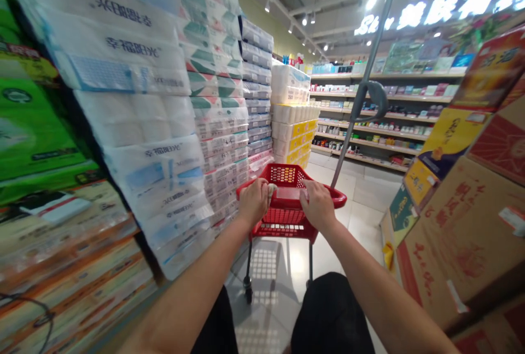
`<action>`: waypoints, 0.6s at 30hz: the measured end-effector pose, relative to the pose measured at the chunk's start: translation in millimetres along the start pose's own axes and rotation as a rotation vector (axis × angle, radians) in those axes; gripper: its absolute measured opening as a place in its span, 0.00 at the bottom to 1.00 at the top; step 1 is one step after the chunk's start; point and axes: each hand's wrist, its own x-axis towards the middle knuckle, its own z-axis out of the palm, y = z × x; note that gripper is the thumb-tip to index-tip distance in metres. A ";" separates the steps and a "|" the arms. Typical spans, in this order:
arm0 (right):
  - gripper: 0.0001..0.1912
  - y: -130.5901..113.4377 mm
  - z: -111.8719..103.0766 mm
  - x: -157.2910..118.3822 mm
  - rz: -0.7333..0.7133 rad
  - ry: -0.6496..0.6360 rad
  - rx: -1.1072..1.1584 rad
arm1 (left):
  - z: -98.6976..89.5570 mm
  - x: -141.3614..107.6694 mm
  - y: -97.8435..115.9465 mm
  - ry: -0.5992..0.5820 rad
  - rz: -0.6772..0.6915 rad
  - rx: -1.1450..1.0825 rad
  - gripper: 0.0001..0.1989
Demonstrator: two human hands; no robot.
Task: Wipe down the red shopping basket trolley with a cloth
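"When you look at the left hand (254, 202), what is it doing?"

"Its grip is closed around the left part of the handle (287, 195) on the red cart (283, 235). A small, pale, crumpled thing (271, 191) is by its fingers, but I can't tell what it is."

"And the right hand (320, 205)?"

"Its grip is curled over the same handle, more to the right. Some fingers are hidden."

"Where is the cart?"

"On the shiny floor (363, 222), just in front of the person's knees (334, 315). A grey pole (346, 149) leans up by its right side."

"What's around it?"

"Tall piles of white packs (139, 116) on the left, big boxes (471, 244) on the right, and shelves (410, 97) of little things far ahead, under a bright sign (449, 11)."
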 end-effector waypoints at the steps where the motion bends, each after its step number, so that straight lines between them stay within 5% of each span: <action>1: 0.19 -12.8 1.1 3.0 -0.081 -0.035 0.079 | 1.3 0.2 0.5 0.030 -0.046 -0.119 0.13; 5: 0.32 -52.7 19.3 12.1 -0.313 -0.228 0.323 | 6.2 -1.0 2.3 0.094 -0.119 -0.540 0.18; 8: 0.32 -58.1 28.6 18.3 -0.343 -0.290 0.447 | 0.4 0.5 -0.6 0.114 -0.088 -0.593 0.21; 13: 0.24 -31.4 4.5 28.4 -0.041 -0.117 0.315 | -11.7 9.7 -11.3 0.195 -0.007 -0.194 0.15; 18: 0.24 -11.9 -22.9 18.7 0.013 -0.344 -0.173 | 4.6 7.2 -10.7 -0.018 0.103 0.325 0.21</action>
